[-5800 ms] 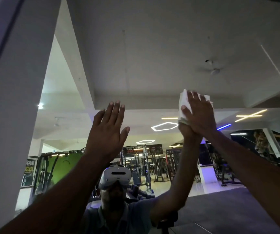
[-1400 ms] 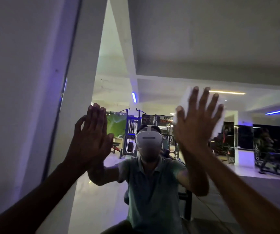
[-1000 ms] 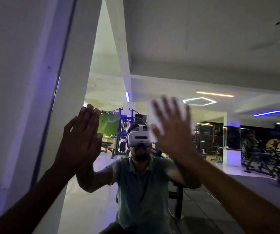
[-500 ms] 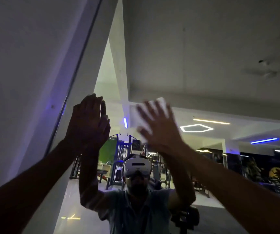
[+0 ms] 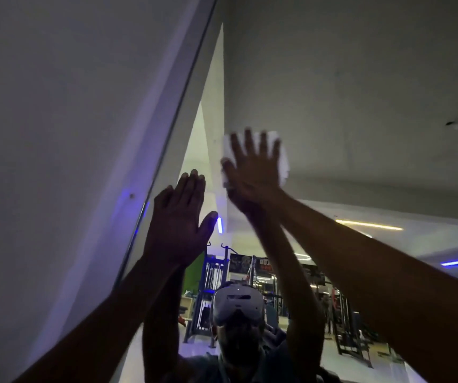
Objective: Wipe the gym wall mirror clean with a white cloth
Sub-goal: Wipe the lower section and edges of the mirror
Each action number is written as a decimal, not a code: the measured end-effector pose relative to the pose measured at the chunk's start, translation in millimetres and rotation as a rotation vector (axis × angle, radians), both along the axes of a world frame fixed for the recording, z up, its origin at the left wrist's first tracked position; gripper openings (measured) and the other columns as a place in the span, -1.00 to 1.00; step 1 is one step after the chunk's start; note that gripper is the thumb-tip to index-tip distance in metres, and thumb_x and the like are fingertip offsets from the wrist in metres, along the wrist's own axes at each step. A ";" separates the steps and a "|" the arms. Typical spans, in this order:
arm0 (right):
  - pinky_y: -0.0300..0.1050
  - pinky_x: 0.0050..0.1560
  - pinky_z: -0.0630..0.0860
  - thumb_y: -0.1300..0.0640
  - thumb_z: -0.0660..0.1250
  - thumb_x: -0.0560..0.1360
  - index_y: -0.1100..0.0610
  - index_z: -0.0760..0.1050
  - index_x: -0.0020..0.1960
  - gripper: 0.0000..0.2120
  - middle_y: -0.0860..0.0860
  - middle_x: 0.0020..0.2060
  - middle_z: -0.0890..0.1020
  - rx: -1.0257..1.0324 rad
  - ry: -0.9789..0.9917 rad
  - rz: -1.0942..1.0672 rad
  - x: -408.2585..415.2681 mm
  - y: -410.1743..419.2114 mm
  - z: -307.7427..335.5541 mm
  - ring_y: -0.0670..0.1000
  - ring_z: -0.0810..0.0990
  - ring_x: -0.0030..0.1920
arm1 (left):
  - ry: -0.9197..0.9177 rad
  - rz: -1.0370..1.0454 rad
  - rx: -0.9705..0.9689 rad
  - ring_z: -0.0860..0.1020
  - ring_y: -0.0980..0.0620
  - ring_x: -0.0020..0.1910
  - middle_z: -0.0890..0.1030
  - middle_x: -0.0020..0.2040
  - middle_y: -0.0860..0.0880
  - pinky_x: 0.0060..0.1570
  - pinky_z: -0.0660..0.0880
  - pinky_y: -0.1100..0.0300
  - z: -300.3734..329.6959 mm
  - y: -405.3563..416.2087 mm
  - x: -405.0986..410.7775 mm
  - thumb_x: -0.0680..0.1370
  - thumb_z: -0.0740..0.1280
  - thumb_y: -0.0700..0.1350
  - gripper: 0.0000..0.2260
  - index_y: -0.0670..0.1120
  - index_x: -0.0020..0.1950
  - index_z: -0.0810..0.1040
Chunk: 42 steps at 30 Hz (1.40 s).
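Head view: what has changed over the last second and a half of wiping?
The right hand has swept the white cloth left and upward across the mirror, toward its left edge near the left hand. The view has tilted up. The cloth stays pressed under flat fingers; the left hand stays flat on the glass.

Glossy, smooth glass on the mirror (image 5: 360,92), reflecting sharply right up to its left edge. Soft white cloth (image 5: 283,158), matt and blurred, under the right hand (image 5: 252,175). Matt painted plaster on the wall (image 5: 56,120) beside it; smooth white plastic on the reflected headset (image 5: 237,302).
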State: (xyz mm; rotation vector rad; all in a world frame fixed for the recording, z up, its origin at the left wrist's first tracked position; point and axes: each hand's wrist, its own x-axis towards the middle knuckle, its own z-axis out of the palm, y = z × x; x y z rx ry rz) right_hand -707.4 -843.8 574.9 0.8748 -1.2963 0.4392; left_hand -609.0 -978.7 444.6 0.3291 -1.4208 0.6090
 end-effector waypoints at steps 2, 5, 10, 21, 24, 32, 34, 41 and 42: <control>0.42 0.60 -0.18 -0.26 -0.34 0.56 -0.01 0.07 0.72 -0.20 0.13 0.70 0.10 0.200 0.073 -0.063 12.0 -7.6 -5.5 0.33 0.02 0.68 | 0.015 -0.017 0.019 0.18 -0.11 0.67 0.20 0.68 -0.18 0.56 0.14 -0.08 -0.7 -1.2 -1.9 0.67 0.05 0.22 -0.30 -0.21 0.67 0.22; 0.56 0.50 0.08 -0.26 -0.13 0.61 0.07 0.32 0.64 -0.27 0.22 0.61 0.34 0.178 0.176 -0.039 -30.6 22.1 32.3 0.38 0.32 0.57 | 0.048 -0.109 0.070 0.10 -0.17 0.69 0.11 0.69 -0.24 0.61 -0.01 0.00 -0.4 2.8 -4.9 0.65 0.07 0.27 -0.21 -0.27 0.68 0.14; 0.57 0.51 -0.01 -0.34 -0.13 0.64 0.02 0.27 0.66 -0.27 0.24 0.62 0.30 -0.082 -0.077 0.005 -60.4 51.3 58.3 0.43 0.25 0.59 | -0.043 -0.135 0.097 -0.07 -0.04 0.72 -0.04 0.72 -0.15 0.64 -0.18 0.13 -3.8 -1.8 11.1 0.64 -0.01 0.30 -0.20 -0.20 0.72 0.00; 0.56 0.49 0.16 -0.18 -0.05 0.68 0.07 0.40 0.60 -0.38 0.23 0.54 0.45 0.150 0.283 0.010 55.7 -75.2 -11.8 0.39 0.40 0.52 | -0.079 0.101 -0.024 0.13 -0.12 0.69 0.19 0.68 -0.15 0.60 0.15 -0.14 -18.3 -52.3 73.8 0.74 -0.17 0.20 -0.34 -0.19 0.68 0.22; 0.51 0.52 0.13 -0.18 -0.08 0.69 0.04 0.31 0.65 -0.38 0.21 0.59 0.37 0.224 0.309 -0.021 29.2 -45.0 -6.2 0.35 0.35 0.57 | -0.095 0.118 -0.021 0.17 -0.11 0.68 0.20 0.68 -0.15 0.59 0.18 -0.11 -17.9 -55.4 77.5 0.74 -0.23 0.19 -0.32 -0.19 0.67 0.23; 0.51 0.55 -0.07 -0.24 -0.09 0.66 0.07 0.22 0.68 -0.31 0.24 0.64 0.27 -0.134 -0.110 0.021 -46.3 38.8 4.7 0.40 0.20 0.61 | -0.068 0.073 -0.050 0.15 -0.11 0.68 0.16 0.69 -0.14 0.61 0.06 -0.04 -19.9 -58.6 72.7 0.73 -0.05 0.13 -0.40 -0.19 0.68 0.21; 0.53 0.55 -0.14 -0.25 -0.10 0.63 0.08 0.22 0.68 -0.27 0.24 0.64 0.24 -0.186 -0.172 0.070 -22.4 20.2 2.4 0.43 0.15 0.62 | -0.057 0.056 -0.047 0.12 -0.09 0.69 0.14 0.70 -0.12 0.62 0.05 -0.04 -20.7 -57.7 72.2 0.70 0.01 0.10 -0.40 -0.18 0.69 0.19; 0.54 0.54 -0.02 -0.19 -0.08 0.64 0.15 0.35 0.62 -0.31 0.26 0.58 0.37 0.001 0.114 0.086 80.8 -97.1 -22.3 0.43 0.26 0.59 | -0.076 0.037 -0.014 0.05 -0.03 0.70 0.09 0.71 -0.10 0.65 0.02 -0.02 -19.3 -61.7 74.9 0.71 -0.04 0.11 -0.39 -0.16 0.71 0.12; 0.54 0.54 0.02 -0.17 -0.09 0.65 0.16 0.36 0.61 -0.32 0.26 0.57 0.39 0.022 0.135 0.066 82.9 -98.4 -24.8 0.42 0.29 0.58 | -0.080 0.028 -0.008 0.05 -0.03 0.70 0.09 0.71 -0.10 0.65 0.01 -0.02 -18.8 -61.9 74.8 0.71 -0.05 0.11 -0.39 -0.16 0.71 0.11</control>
